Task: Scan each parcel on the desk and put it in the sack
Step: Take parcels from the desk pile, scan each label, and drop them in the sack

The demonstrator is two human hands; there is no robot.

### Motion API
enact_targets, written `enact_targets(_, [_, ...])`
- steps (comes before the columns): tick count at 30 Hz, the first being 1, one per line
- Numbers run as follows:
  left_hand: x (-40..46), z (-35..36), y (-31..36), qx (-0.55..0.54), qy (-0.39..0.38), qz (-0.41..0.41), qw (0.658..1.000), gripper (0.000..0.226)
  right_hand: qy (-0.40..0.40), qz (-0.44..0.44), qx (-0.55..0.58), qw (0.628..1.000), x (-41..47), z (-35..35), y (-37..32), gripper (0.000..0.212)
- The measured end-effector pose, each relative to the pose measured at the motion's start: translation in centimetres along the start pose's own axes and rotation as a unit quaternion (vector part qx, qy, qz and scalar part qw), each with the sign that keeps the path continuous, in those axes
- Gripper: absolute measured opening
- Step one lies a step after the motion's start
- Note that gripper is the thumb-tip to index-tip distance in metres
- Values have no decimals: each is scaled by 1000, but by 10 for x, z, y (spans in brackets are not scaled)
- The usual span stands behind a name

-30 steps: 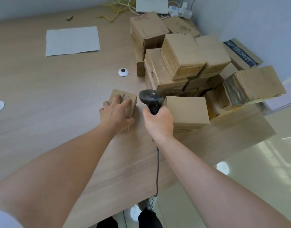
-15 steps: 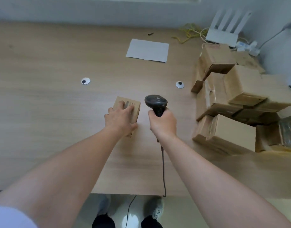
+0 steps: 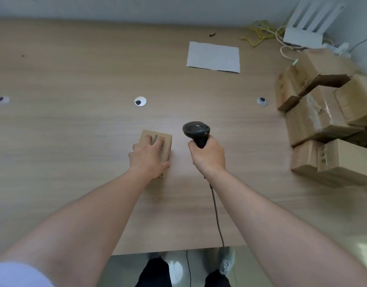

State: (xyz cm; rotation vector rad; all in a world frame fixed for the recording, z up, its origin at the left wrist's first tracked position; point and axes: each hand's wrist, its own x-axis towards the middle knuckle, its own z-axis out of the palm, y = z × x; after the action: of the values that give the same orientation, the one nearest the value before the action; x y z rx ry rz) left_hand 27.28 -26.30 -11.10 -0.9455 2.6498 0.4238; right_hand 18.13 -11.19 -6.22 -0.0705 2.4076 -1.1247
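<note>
while left hand (image 3: 149,157) lies spread atop parcel (image 3: 157,141), right hand (image 3: 208,155) grips scanner (image 3: 197,131) upright.

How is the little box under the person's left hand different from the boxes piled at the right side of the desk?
The small parcel lies alone on the desk, under the left hand; the piled boxes are stacked against one another, untouched. The small parcel looks smaller than most of the piled boxes. Both are plain brown cardboard.
</note>
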Motion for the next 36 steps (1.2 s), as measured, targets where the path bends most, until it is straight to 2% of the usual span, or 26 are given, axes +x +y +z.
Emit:
enact_targets(7, [15, 13, -55, 3, 1, 26, 1000, 86, 22, 1, -11, 1000, -1, 44, -3, 12])
enact_targets(13, [20, 20, -66, -14, 6, 46, 999, 86, 36, 9, -26, 999, -2, 60, 1, 13])
enact_targets(17, [24, 18, -81, -80, 6, 46, 996, 88, 36, 10, -23, 999, -3, 64, 0, 13])
enact_targets(21, [26, 12, -103, -202, 13, 39, 979, 89, 24, 15, -25, 999, -2, 70, 1, 14])
enact_targets(26, [24, 1, -120, -201, 24, 46, 978, 72, -5, 15, -10, 1000, 7, 77, -5, 14])
enact_targets(29, [22, -2, -130, -227, 56, 0, 972, 61, -29, 0, -1, 1000, 12, 81, -9, 14])
enact_targets(32, [16, -7, -136, -222, 75, -84, 968, 47, -57, -21, 3, 998, 16, 83, -13, 14])
enact_targets(33, [11, -9, -134, -188, 58, -118, 973, 51, -64, -28, 6, 998, 18, 84, -13, 13])
enact_targets(36, [0, -16, -126, -108, 9, -165, 980, 91, -81, -39, 6, 996, 22, 80, -16, 14])
